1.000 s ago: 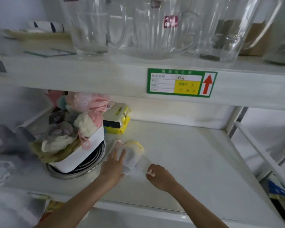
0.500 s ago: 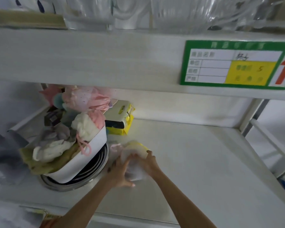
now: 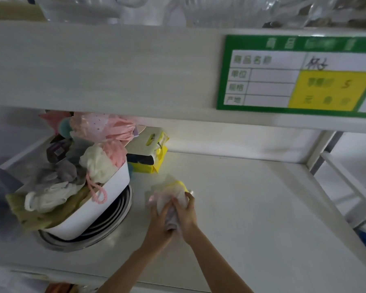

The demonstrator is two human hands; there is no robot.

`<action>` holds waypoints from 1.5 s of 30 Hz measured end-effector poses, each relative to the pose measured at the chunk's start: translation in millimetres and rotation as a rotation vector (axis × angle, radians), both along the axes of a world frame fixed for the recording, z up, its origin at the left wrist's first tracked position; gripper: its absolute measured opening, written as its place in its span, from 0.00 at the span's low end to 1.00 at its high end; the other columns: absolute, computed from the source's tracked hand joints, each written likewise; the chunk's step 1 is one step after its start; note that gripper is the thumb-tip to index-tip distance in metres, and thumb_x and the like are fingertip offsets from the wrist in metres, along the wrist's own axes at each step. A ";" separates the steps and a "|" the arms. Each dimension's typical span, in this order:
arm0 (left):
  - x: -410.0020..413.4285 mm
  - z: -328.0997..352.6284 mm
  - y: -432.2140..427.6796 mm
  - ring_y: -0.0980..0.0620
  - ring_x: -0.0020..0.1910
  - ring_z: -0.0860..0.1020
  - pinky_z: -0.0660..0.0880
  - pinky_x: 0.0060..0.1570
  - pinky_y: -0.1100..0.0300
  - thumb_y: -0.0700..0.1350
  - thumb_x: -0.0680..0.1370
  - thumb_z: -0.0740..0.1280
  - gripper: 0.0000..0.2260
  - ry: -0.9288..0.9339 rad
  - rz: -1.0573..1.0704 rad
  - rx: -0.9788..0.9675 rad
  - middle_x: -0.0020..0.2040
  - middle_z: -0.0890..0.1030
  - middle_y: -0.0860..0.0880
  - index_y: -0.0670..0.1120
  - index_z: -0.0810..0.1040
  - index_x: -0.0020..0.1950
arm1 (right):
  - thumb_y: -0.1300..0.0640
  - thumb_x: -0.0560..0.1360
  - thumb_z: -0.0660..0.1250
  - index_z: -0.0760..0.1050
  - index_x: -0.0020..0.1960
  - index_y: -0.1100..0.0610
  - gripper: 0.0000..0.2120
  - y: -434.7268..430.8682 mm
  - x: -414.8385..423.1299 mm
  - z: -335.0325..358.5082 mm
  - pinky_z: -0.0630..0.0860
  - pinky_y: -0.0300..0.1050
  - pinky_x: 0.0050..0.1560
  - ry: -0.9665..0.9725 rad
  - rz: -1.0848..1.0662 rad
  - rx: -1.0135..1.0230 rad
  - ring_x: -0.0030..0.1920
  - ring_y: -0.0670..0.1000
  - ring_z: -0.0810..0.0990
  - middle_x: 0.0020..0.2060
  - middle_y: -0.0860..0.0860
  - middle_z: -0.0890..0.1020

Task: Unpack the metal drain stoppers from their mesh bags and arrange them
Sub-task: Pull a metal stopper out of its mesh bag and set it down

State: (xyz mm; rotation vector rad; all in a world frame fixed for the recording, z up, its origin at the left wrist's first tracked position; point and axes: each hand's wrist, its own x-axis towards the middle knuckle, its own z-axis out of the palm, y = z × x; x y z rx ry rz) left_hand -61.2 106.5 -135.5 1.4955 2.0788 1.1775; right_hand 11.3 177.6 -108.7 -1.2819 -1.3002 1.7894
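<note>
While both hands are closed on one pale mesh bag [image 3: 173,197] at the lower centre of the frame, the step in hand appears to be opening or stripping that bag. The left hand [image 3: 160,220] grips its near-left side; the right hand [image 3: 187,214] clamps the near-right side, thumbs close together over the gathered mesh. The bag rests on the shelf [image 3: 251,208], its yellow-tinged far end projecting beyond the fingers. No metal stopper is visible; presumably it is still inside. The next move likely calls for finding the mouth and drawing the mesh back. To the left, well apart, sits a white tub [image 3: 106,199] of bundled mesh.
</note>
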 end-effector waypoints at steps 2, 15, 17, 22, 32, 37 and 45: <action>11.5 5.6 -0.1 0.70 0.71 0.53 0.64 0.56 0.80 0.32 0.69 0.62 0.39 -0.136 -0.013 -0.041 0.74 0.56 0.44 0.65 0.53 0.69 | 0.48 0.72 0.69 0.69 0.59 0.42 0.17 -1.7 9.7 -4.3 0.81 0.57 0.52 0.100 -0.028 0.030 0.47 0.53 0.84 0.49 0.54 0.83; 54.4 53.4 11.5 0.50 0.57 0.79 0.77 0.54 0.49 0.63 0.72 0.65 0.24 -1.207 0.110 -0.102 0.57 0.80 0.50 0.53 0.73 0.64 | 0.53 0.74 0.66 0.75 0.54 0.47 0.09 2.2 68.5 24.5 0.79 0.51 0.52 0.099 0.014 0.334 0.51 0.53 0.82 0.50 0.52 0.83; 63.0 52.0 14.0 0.51 0.50 0.83 0.80 0.42 0.54 0.56 0.71 0.71 0.20 -1.215 0.172 -0.085 0.54 0.83 0.48 0.51 0.77 0.60 | 0.55 0.76 0.65 0.74 0.54 0.48 0.07 -0.6 74.9 28.1 0.79 0.52 0.53 0.069 0.043 0.393 0.51 0.52 0.81 0.50 0.52 0.82; 83.4 50.3 14.0 0.51 0.52 0.82 0.78 0.55 0.49 0.60 0.68 0.71 0.21 -1.066 0.262 0.003 0.56 0.82 0.47 0.51 0.78 0.57 | 0.48 0.78 0.60 0.69 0.64 0.44 0.15 -8.0 92.0 34.3 0.67 0.27 0.58 0.025 0.077 0.475 0.62 0.35 0.71 0.63 0.45 0.73; 93.9 56.7 7.1 0.50 0.42 0.78 0.73 0.38 0.58 0.42 0.80 0.58 0.06 -1.037 0.309 -0.060 0.49 0.80 0.46 0.48 0.73 0.50 | 0.41 0.74 0.63 0.81 0.52 0.42 0.12 -28.7 111.9 38.4 0.64 0.48 0.69 -0.003 0.124 0.770 0.71 0.48 0.62 0.70 0.43 0.66; 96.8 52.1 -1.6 0.57 0.42 0.82 0.77 0.34 0.64 0.46 0.82 0.56 0.09 -1.097 0.299 0.011 0.54 0.79 0.47 0.48 0.74 0.57 | 0.58 0.83 0.50 0.75 0.57 0.45 0.16 -31.9 119.9 67.1 0.71 0.29 0.56 0.242 0.153 0.438 0.57 0.36 0.76 0.52 0.37 0.83; 101.7 57.0 -0.5 0.50 0.36 0.79 0.73 0.32 0.60 0.54 0.79 0.59 0.21 -1.135 0.398 0.044 0.43 0.78 0.35 0.38 0.74 0.61 | 0.71 0.73 0.63 0.75 0.53 0.57 0.13 -22.5 110.4 55.4 0.74 0.32 0.51 0.151 0.030 0.525 0.52 0.47 0.80 0.49 0.50 0.82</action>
